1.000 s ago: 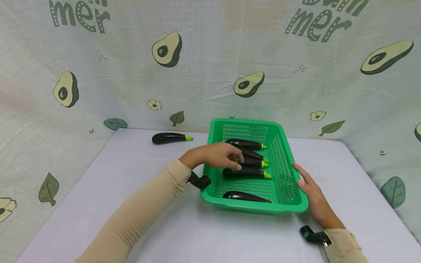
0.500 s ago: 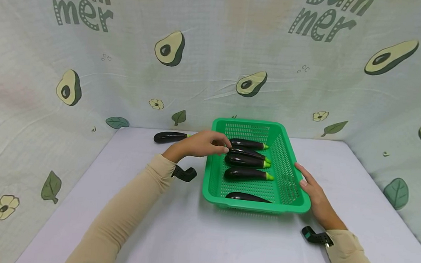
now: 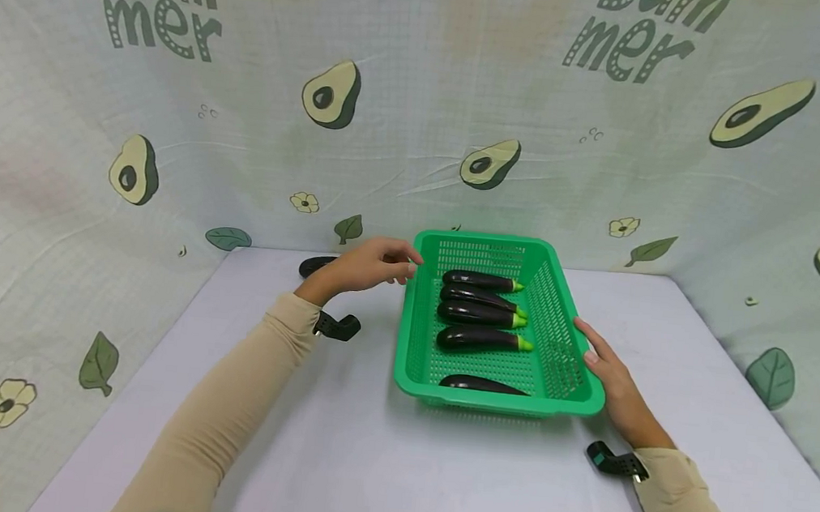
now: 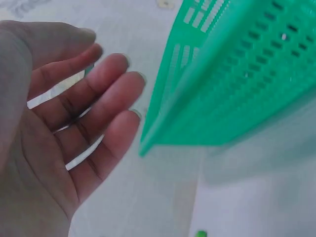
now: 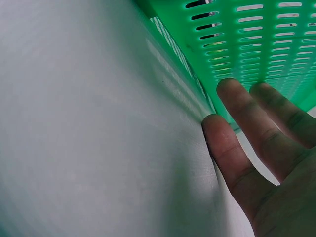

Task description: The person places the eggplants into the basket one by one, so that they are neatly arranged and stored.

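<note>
In the head view my left hand [image 3: 376, 268] is off the left rim of a green plastic basket [image 3: 411, 362], holding nothing. Its fingers are loosely bent, and the left wrist view shows the bare palm beside the basket wall [image 4: 197, 98]. Behind that hand and wrist lies a dark eggplant [image 3: 316, 265], mostly hidden. Several glossy eggplants with green stems, such as one [image 3: 476, 339] near the middle, lie crosswise inside the basket. My right hand [image 3: 618, 384] rests at the basket's right side, its straight fingers [image 5: 229, 148] against the slotted outer wall in the right wrist view.
The basket stands on a table with a white cover [image 3: 362, 463]. Behind and at both sides hangs a pale cloth [image 3: 400, 35] printed with avocados and leaves. A black band [image 3: 338, 327] is on the left wrist and another band [image 3: 615, 459] on the right.
My left hand has drawn back from over the eggplants in the basket, moving left past the rim until it covers most of the eggplant on the table. The right hand has stayed put.
</note>
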Motion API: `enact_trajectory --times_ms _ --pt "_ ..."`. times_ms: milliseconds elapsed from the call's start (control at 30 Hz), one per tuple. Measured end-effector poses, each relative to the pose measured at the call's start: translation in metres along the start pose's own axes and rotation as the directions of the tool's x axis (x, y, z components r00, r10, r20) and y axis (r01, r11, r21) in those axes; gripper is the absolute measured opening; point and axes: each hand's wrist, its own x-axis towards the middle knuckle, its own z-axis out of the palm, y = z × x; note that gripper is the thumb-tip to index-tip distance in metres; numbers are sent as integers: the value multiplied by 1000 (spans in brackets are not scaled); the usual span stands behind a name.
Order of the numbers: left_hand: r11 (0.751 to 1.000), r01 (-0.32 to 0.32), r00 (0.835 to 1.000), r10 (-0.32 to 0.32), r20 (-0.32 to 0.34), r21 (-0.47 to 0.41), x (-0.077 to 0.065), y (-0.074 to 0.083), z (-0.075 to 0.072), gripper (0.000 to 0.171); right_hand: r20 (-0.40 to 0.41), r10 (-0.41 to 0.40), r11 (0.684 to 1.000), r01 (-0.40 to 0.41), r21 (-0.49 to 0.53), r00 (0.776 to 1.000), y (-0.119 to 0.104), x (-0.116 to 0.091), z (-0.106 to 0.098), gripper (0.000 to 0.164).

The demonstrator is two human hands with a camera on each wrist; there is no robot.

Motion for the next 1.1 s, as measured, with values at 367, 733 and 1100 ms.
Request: enact_trajectory --times_ms 367,733,1100 --pt "932 48 959 -144 -244 -360 -14 -55 -27 33 4 -10 1000 10 9 1000 -2 0 0 53" --pt "950 151 877 -255 -407 -272 -29 -97 -39 38 -3 -21 1000 21 3 1000 3 0 1 52" --pt "957 268 771 -281 -572 -110 -40 -142 -46 38 -4 1 1000 -1 -23 1000 2 1 1 52"
